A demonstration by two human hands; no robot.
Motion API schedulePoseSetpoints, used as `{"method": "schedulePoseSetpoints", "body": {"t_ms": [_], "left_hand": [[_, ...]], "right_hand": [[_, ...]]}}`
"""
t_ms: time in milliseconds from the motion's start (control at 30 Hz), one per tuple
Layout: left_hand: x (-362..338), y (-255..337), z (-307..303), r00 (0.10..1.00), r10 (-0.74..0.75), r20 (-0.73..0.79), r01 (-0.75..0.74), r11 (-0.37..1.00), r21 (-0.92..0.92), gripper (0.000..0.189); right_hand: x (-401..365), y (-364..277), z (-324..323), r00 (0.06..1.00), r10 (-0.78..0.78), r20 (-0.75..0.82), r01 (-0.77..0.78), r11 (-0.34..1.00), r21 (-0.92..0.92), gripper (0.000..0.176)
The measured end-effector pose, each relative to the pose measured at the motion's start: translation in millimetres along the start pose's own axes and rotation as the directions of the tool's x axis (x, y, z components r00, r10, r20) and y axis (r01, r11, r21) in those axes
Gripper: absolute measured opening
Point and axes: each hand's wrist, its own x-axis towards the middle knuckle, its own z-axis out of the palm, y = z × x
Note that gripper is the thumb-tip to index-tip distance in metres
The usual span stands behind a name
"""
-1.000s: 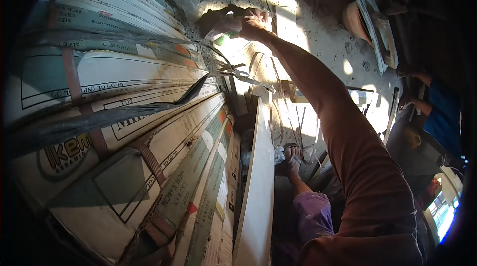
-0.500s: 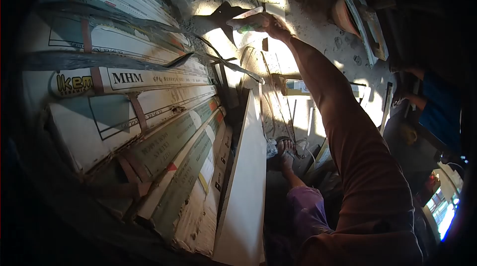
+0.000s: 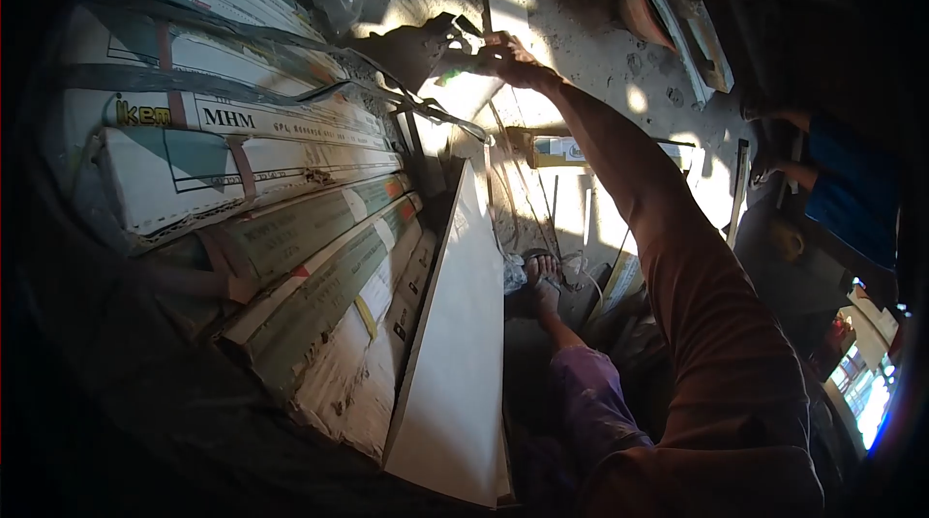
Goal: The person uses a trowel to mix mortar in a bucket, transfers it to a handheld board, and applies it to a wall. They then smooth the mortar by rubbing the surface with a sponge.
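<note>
Small green-tipped object (image 3: 448, 77), too blurred to identify, sits clenched in the right hand (image 3: 510, 58) over the gritty sunlit floor (image 3: 590, 34) beside strapped cardboard boxes (image 3: 290, 131).

- Boxes (image 3: 271, 199) are lying stacked across the left of the frame.
- A tile (image 3: 455, 325) is leaning against them, lower centre.
- A foot (image 3: 542, 276) is resting just right of the tile.
- The right hand (image 3: 508, 54) is hovering at top centre.
- Another person (image 3: 842, 189) is sitting at the right edge.
</note>
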Motion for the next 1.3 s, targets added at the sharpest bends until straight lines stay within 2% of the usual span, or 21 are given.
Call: {"method": "schedulePoseSetpoints", "body": {"t_ms": [67, 100, 133, 200, 267, 333, 400, 500, 600, 667, 733, 767, 800, 900, 1067, 1100, 1167, 1200, 1233, 1267, 1300], "left_hand": [[-0.8, -0.7, 2.4, 1.0, -0.005, 0.011, 0.005, 1.0, 0.009, 0.069], [-1.0, -1.5, 3.5, 1.0, -0.013, 0.013, 0.012, 1.0, 0.015, 0.069], [-2.0, -2.3, 2.7, 1.0, -0.017, 0.015, 0.017, 1.0, 0.021, 0.069], [-3.6, -3.4, 0.9, 0.999, -0.029, 0.016, 0.028, 0.999, 0.027, 0.068], [-4.0, -5.0, -1.6, 0.999, -0.035, 0.016, 0.035, 0.999, 0.027, 0.068], [-6.5, -7.0, -4.5, 0.999, -0.043, 0.013, 0.043, 0.999, 0.025, 0.068], [-8.4, -8.9, -10.3, 0.998, -0.061, 0.014, 0.061, 0.998, 0.023, 0.068], [-11.8, -10.0, -14.6, 0.994, -0.107, 0.021, 0.106, 0.992, 0.069, 0.067], [4.0, 7.1, -15.8, 0.981, 0.164, -0.106, -0.182, 0.964, -0.192, 0.059], [7.4, 5.1, -13.0, 0.966, 0.207, -0.154, -0.233, 0.956, -0.179, 0.054], [7.5, -3.9, -8.2, 0.933, 0.283, -0.224, -0.313, 0.943, -0.112, 0.046], [8.2, -7.0, -5.7, 0.911, 0.32, -0.259, -0.349, 0.934, -0.075, 0.043], [7.9, -9.6, -4.5, 0.887, 0.356, -0.294, -0.381, 0.924, -0.032, 0.041], [8.5, -8.4, -4.5, 0.866, 0.337, -0.37, -0.409, 0.903, -0.135, 0.04], [11.9, -16.6, -7.5, 0.756, 0.453, -0.472, -0.553, 0.829, -0.09, 0.044], [8.7, -13.0, -15.0, 0.765, 0.45, -0.461, -0.549, 0.83, -0.102, 0.044], [34.6, -58.0, 35.7, 0.743, 0.543, -0.392, -0.59, 0.807, 0.0, 0.046], [46.2, -79.6, 59.1, 0.728, 0.587, -0.355, -0.612, 0.789, 0.048, 0.047], [1.1, -36.9, -8.3, 0.875, 0.434, -0.215, -0.482, 0.732, -0.481, 0.048], [-46.3, 9.9, -82.1, 0.965, 0.254, -0.061, -0.18, 0.477, -0.86, 0.049], [-73.8, 22.2, -114.3, 0.91, 0.392, -0.133, -0.291, 0.379, -0.878, 0.05]], "right_hand": [[56.4, 30.4, 29.0, 0.962, -0.119, -0.247, 0.088, 0.987, -0.132, 0.031], [75.0, 39.2, 28.9, 0.983, -0.115, -0.143, 0.074, 0.962, -0.263, 0.045], [83.7, 42.2, 31.7, 0.96, -0.191, -0.204, 0.107, 0.926, -0.362, 0.039], [101.1, 33.4, 32.7, 0.99, 0.14, 0.018, -0.141, 0.987, 0.081, 0.033], [86.6, 20.0, 37.5, 0.97, 0.244, -0.002, -0.244, 0.967, 0.076, 0.035], [62.6, 11.2, 33.9, 0.87, 0.49, 0.053, -0.484, 0.829, 0.281, 0.034], [27.8, 10.7, 38.4, 0.883, 0.457, -0.103, -0.373, 0.819, 0.436, 0.032], [-30.4, 14.0, 40.5, 0.788, 0.55, -0.277, -0.223, 0.674, 0.705, 0.032], [-113.4, 13.6, 18.3, 0.742, 0.553, -0.38, -0.109, 0.658, 0.745, 0.032], [-164.5, -9.2, 1.6, 0.624, 0.617, -0.48, 0.023, 0.6, 0.8, 0.031], [-209.6, -12.7, -6.4, 0.684, 0.622, -0.38, 0.159, 0.382, 0.91, 0.035], [-232.9, -48.1, -27.7, 0.589, 0.785, -0.194, -0.005, 0.243, 0.97, 0.045], [-247.0, -43.0, -18.1, 0.709, 0.646, -0.282, 0.299, 0.088, 0.95, 0.049], [-304.4, -98.4, -40.1, 0.827, 0.513, -0.23, 0.389, -0.226, 0.893, 0.036], [-383.2, -161.4, -48.8, 0.871, 0.405, -0.278, 0.431, -0.36, 0.827, 0.023], [-392.3, -156.0, -39.5, 0.842, 0.374, -0.389, 0.46, -0.12, 0.88, 0.021], [-446.4, -231.1, -80.8, 0.914, 0.231, -0.332, 0.398, -0.365, 0.842, 0.019], [-467.5, -264.8, -106.2, 0.909, 0.21, -0.36, 0.415, -0.369, 0.832, 0.019], [-492.5, -290.3, -122.4, 0.923, 0.209, -0.323, 0.374, -0.297, 0.879, 0.018], [-512.8, -308.5, -130.0, 0.936, 0.21, -0.281, 0.326, -0.226, 0.918, 0.017], [-525.4, -310.6, -131.3, 0.957, 0.135, -0.259, 0.281, -0.193, 0.94, 0.017]]}}
